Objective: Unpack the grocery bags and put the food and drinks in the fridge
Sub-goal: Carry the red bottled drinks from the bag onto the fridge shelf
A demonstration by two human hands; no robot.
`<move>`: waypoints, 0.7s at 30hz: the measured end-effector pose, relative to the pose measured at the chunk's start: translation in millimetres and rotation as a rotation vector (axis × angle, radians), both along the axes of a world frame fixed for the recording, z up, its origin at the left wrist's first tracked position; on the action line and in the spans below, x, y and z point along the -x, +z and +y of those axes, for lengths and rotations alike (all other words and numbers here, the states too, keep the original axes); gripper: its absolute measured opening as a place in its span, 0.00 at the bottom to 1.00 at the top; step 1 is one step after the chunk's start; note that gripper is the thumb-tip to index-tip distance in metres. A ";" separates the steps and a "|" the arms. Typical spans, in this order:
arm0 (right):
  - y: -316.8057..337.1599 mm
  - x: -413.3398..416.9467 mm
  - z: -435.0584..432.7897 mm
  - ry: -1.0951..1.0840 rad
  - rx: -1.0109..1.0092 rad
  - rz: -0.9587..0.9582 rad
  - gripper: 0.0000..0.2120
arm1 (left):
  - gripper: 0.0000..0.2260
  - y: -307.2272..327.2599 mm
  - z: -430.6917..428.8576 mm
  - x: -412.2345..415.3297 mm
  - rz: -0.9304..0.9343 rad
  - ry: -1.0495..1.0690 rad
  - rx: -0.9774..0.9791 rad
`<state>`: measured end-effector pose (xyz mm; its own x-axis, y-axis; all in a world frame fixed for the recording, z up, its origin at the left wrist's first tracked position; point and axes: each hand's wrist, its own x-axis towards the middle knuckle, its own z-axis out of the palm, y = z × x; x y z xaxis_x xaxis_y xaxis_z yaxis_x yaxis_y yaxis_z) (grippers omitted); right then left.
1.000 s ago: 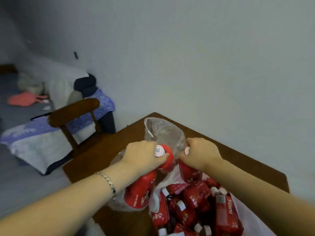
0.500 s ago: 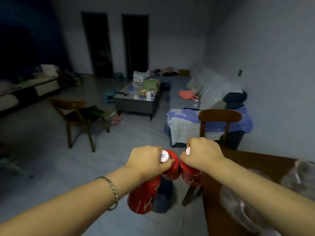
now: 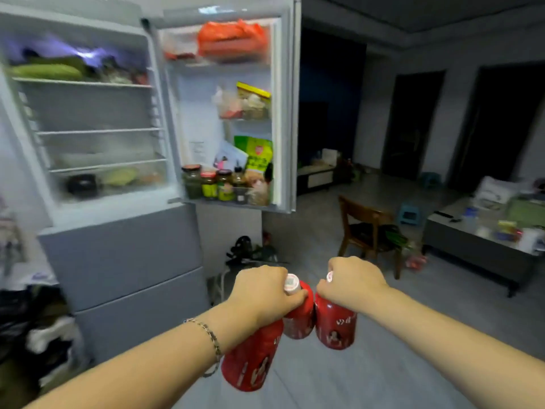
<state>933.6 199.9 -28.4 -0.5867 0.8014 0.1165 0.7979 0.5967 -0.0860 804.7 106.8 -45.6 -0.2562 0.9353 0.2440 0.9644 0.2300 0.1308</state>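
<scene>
Left hand [image 3: 262, 290], lower centre of frame, curled round necks of red white-capped plastic drink bottle [image 3: 250, 361] and second red bottle [image 3: 298, 317]. Right hand [image 3: 351, 283] grips neck of third red bottle [image 3: 334, 327], just beside second. Tall grey fridge [image 3: 124, 261] upper left, upper door [image 3: 203, 119] open, shelves stocked.

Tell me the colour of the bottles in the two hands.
The bottles are red with white caps; the head view shows this best.
</scene>
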 end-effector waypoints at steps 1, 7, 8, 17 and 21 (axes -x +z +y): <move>2.7 31.8 -1.8 0.048 -0.005 -0.003 0.14 | 0.18 4.5 -6.5 28.7 0.005 0.039 0.000; 30.4 225.3 1.7 0.314 0.016 0.029 0.14 | 0.17 38.7 -31.4 201.2 0.055 0.299 -0.031; 33.2 255.0 4.7 0.347 0.015 0.045 0.14 | 0.17 42.7 -32.3 227.5 0.062 0.336 -0.037; 71.8 505.9 61.7 0.619 -0.098 0.098 0.17 | 0.19 76.9 2.3 440.4 0.071 0.681 -0.172; 109.9 607.9 85.0 0.666 -0.032 0.130 0.24 | 0.20 111.9 22.2 529.1 0.113 0.780 -0.266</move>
